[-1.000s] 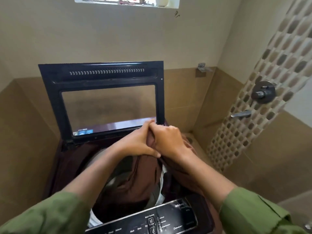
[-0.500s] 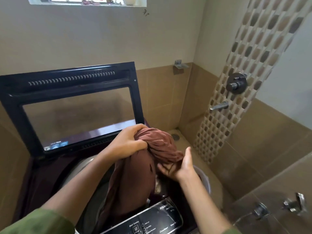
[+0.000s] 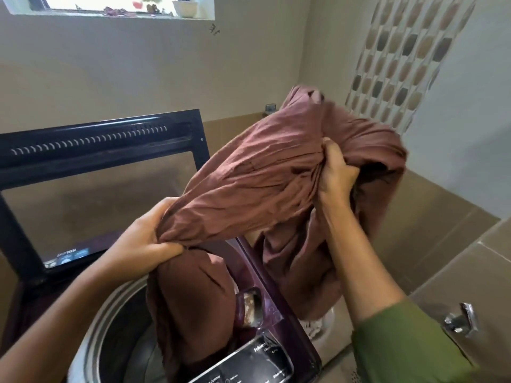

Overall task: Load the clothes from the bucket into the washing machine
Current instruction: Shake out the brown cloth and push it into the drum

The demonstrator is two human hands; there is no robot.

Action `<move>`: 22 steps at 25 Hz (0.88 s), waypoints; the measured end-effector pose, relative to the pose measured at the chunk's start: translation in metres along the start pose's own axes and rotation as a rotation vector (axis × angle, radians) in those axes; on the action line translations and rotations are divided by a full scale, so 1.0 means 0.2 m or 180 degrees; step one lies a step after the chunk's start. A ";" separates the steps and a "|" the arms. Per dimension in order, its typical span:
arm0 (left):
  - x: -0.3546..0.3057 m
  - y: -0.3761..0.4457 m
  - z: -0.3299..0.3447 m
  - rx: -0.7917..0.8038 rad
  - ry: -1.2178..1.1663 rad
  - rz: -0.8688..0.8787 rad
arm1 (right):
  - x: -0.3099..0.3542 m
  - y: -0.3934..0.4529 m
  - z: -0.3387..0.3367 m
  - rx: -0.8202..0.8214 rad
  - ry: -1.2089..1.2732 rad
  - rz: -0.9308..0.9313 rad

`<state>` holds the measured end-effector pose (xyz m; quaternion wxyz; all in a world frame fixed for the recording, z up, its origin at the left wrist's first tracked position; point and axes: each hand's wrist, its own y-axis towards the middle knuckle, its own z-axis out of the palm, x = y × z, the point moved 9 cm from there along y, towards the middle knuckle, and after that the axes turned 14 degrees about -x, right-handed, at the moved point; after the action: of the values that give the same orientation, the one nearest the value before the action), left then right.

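A long brown garment stretches between my two hands above the top-loading washing machine. My left hand grips one bunched part of it over the drum; below that hand the cloth hangs down into the drum. My right hand grips another bunch, raised higher and to the right, past the machine's right edge. More cloth dangles under that hand. A pale bucket shows only as a sliver beside the machine, mostly hidden by the cloth and my right arm.
The machine's lid stands open and upright at the back. Its control panel lies along the near edge. Tiled walls close in on the right, with a metal tap low right. A window ledge runs high on the back wall.
My hands, together over the drum a second ago, have separated. The right hand took a new grip and lifted the garment up and to the right, drawing more cloth out of the bucket.
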<state>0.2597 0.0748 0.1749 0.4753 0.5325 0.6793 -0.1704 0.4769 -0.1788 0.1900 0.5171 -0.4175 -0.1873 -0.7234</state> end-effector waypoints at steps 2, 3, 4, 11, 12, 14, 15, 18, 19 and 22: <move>0.03 0.00 0.05 0.0094 0.0245 -0.0038 | -0.03 -0.03 0.07 0.0172 -0.0493 0.0349; 0.05 0.00 0.08 0.0127 0.0276 -0.0062 | -0.02 -0.04 0.09 0.0207 -0.0462 0.0471; 0.07 0.00 0.10 0.0142 0.0284 -0.0070 | 0.04 -0.03 0.09 0.0089 -0.0384 0.0361; 0.11 0.01 0.03 0.0001 0.0447 -0.0232 | 0.00 -0.04 0.11 0.0113 -0.1174 0.0483; 0.10 0.01 0.02 -0.0050 0.0435 -0.0174 | 0.02 -0.05 0.12 0.0076 -0.1013 0.0477; 0.06 0.02 -0.01 -0.0186 0.0372 -0.0106 | 0.09 -0.02 0.09 -0.0079 -0.1073 0.0023; 0.07 0.03 -0.02 -0.0202 0.0387 -0.0094 | 0.08 -0.03 0.10 -0.0021 -0.1283 -0.0196; 0.13 0.02 0.01 -0.0020 0.0583 -0.0125 | 0.02 -0.05 0.13 0.0337 -0.1582 -0.0521; 0.17 0.01 0.02 0.0034 0.0638 -0.0190 | -0.01 -0.04 0.15 0.0372 -0.1482 -0.0481; 0.26 -0.06 0.02 0.0278 0.0522 -0.0413 | 0.08 -0.16 0.16 0.0463 -0.1734 -0.1177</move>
<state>0.2520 0.0956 0.1270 0.3824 0.5197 0.7410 -0.1861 0.4589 -0.1537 0.2258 0.3365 -0.5165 -0.4423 -0.6515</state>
